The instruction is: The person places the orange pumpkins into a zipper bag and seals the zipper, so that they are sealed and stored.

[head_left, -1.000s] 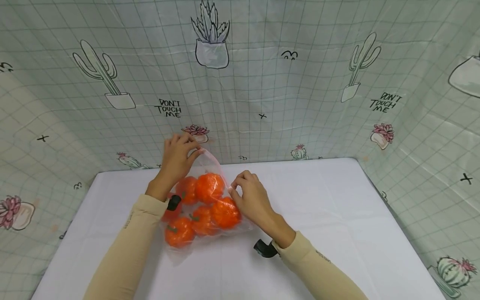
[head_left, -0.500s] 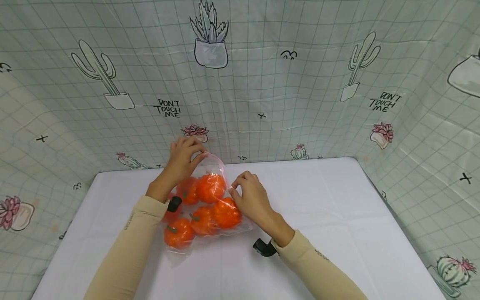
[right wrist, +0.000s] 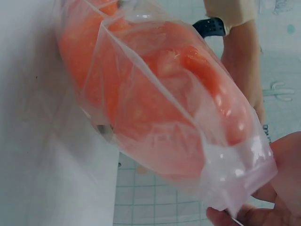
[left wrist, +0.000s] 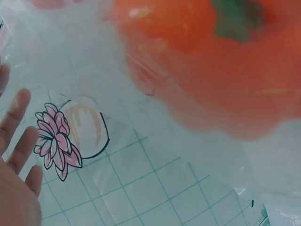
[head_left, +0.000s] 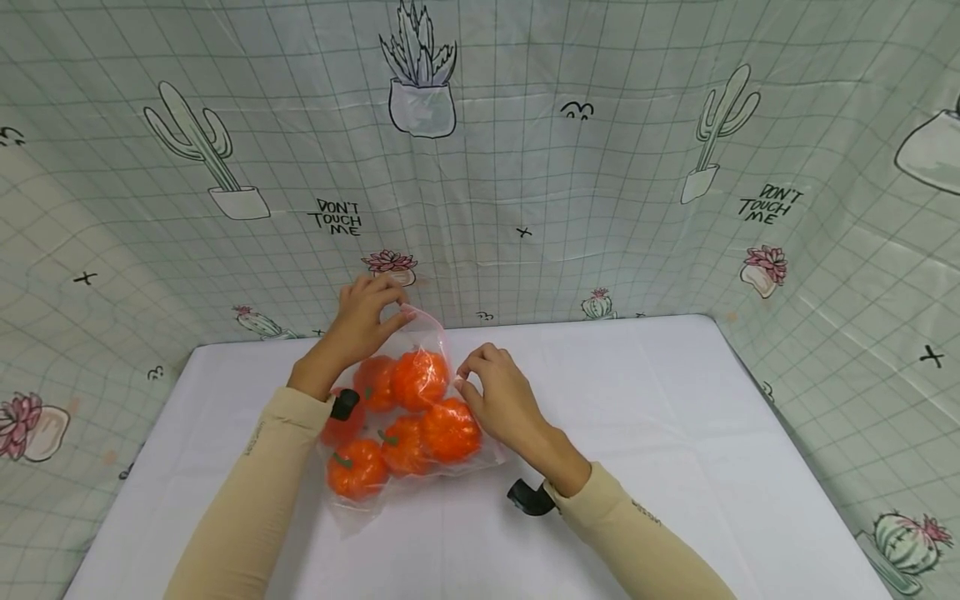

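Observation:
A clear plastic zip bag [head_left: 480, 460] with a pink top edge lies tilted on the table, holding several orange pumpkins [head_left: 420, 379] with green stems. My left hand [head_left: 362, 315] pinches the far end of the pink edge between thumb and fingers. At the nearer end, my right hand [head_left: 501, 396] pinches the same edge. Close up in the right wrist view, the bag's pink strip [right wrist: 256, 181] runs into the right thumb and fingers. One pumpkin [left wrist: 207, 80] fills the upper part of the left wrist view, behind the plastic, with left-hand fingers [left wrist: 21, 146] at the side.
The bag rests on a white-covered table [head_left: 615, 417], left of its middle. A grid-patterned curtain [head_left: 480, 167] with plant drawings rises behind the table and along both sides. Dark wrist cameras [head_left: 531, 497] stick out from the beige sleeves [head_left: 622, 533].
Over the second, my left hand has shifted slightly right along the pink edge, which bows outward more, then edged back a little left. My right hand barely moves.

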### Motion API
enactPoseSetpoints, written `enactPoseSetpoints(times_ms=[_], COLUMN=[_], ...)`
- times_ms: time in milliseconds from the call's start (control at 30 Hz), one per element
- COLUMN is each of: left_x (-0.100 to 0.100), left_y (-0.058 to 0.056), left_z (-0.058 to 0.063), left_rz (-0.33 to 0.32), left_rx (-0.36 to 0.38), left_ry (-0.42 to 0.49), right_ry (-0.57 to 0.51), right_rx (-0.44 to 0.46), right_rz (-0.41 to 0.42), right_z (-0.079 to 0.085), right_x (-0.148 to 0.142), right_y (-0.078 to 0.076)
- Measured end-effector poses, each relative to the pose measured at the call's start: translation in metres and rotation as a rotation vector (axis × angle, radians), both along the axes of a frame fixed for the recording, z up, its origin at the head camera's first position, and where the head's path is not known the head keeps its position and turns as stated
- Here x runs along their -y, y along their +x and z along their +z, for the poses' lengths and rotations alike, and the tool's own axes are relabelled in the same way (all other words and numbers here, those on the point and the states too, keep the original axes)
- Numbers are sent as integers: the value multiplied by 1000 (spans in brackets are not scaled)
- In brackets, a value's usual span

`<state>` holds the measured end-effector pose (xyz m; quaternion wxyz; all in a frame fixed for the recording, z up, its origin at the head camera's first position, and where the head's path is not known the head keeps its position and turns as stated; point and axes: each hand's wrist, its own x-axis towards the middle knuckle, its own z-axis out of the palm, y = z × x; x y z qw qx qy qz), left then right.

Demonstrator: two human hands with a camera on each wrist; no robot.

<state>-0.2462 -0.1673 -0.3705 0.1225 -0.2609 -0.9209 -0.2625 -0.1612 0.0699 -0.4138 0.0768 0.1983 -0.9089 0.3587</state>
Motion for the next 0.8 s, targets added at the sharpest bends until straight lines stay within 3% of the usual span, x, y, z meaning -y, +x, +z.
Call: enactPoseSetpoints(times_ms=[267,567,800], left_x=[0,-1,2], left_y=[-1,-1,-1], left_z=[-2,-4,-4], left_rz=[-4,7,26], left_rx=[-61,-153,-188], left_ry=[21,24,28], right_ry=[-28,-48,-31], right_rx=[90,131,254], right_rz=[13,46,89], right_z=[1,0,4], right_x=[-3,-7,-12], right_y=[0,-3,-1])
